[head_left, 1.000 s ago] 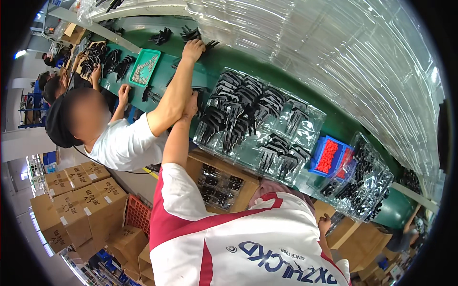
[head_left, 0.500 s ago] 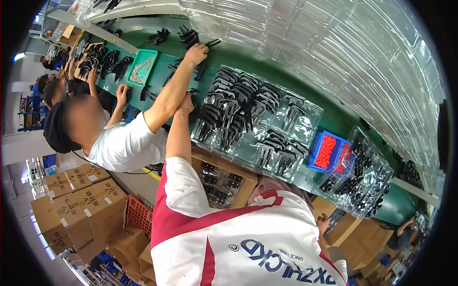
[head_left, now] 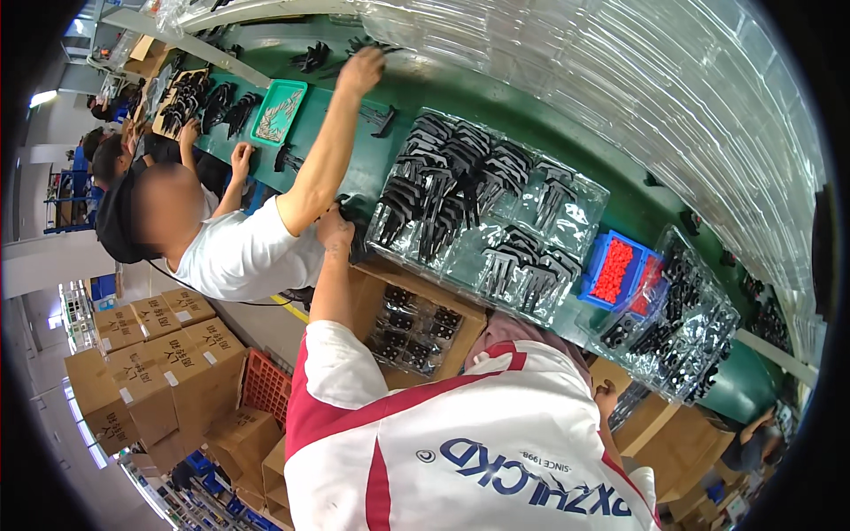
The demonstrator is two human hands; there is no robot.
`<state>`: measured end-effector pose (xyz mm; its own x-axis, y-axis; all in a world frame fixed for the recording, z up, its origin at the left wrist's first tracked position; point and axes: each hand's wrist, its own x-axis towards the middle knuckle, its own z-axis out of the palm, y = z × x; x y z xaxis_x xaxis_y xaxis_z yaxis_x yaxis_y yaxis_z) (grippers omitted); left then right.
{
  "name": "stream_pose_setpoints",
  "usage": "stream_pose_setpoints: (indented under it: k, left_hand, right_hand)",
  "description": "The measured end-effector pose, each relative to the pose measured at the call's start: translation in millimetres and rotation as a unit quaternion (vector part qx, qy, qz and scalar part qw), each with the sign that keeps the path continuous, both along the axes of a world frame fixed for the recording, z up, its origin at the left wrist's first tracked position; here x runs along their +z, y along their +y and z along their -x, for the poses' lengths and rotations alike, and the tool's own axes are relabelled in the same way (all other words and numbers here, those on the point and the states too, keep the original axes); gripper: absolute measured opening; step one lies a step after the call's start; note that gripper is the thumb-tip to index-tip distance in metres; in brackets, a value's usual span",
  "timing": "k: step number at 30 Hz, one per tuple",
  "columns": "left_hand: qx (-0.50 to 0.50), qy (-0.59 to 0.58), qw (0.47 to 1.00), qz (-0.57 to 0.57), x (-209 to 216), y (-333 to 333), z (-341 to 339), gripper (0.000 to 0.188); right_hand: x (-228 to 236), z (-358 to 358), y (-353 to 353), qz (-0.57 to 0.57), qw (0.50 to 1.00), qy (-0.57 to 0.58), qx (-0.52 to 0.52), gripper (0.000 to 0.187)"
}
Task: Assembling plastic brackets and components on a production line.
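Observation:
My left hand is at the near edge of the green bench, beside a dark object. Its fingers look closed, but what they hold is mostly hidden. My right hand hangs low on the right by a cardboard box; its fingers are too small to read. Black plastic parts lie in stacked rows on a clear plastic tray in front of me. On my left, a co-worker in a white shirt stretches an arm across the bench, that hand at a pile of black parts.
A green tray of small pins sits farther left. Right of the stacks, blue bins hold red pieces, beside bagged black parts. An open carton is below the bench edge. Cartons and a red crate stand left.
My left hand has come back toward me, lower in the picture. The co-worker's hand has reached farther away across the bench. The view has shifted slightly.

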<state>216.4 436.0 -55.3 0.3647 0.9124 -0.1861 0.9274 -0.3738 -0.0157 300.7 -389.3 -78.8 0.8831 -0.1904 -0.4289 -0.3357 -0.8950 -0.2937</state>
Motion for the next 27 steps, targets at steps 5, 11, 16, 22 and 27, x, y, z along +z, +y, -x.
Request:
stream_pose_setpoints:
  k: [5,11,16,22,27]
  left_hand:
    - [-0.04,-0.111,0.987,-0.106,25.4,-45.5,28.1,0.042]
    - [-0.123,-0.203,0.971,-0.009,78.6,-132.9,21.2,0.048]
    - [-0.271,-0.224,0.92,0.173,97.6,-221.7,-53.3,0.048]
    - [-0.352,-0.129,0.905,0.199,58.9,-247.2,-114.6,0.045]
    - [-0.385,0.029,0.91,0.148,35.3,-242.3,-130.8,0.042]
  right_hand:
    - [-17.8,-7.1,-10.4,-0.007,0.999,0.026,0.029,0.033]
    - [-4.7,-16.2,19.8,-0.025,0.999,0.034,0.003,0.034]
    - [-14.2,-10.8,18.2,-0.031,0.999,0.031,-0.025,0.036]
    - [4.2,1.6,18.8,-0.042,0.997,-0.001,-0.064,0.037]
    - [10.7,28.7,5.5,-0.034,0.992,0.023,-0.122,0.037]
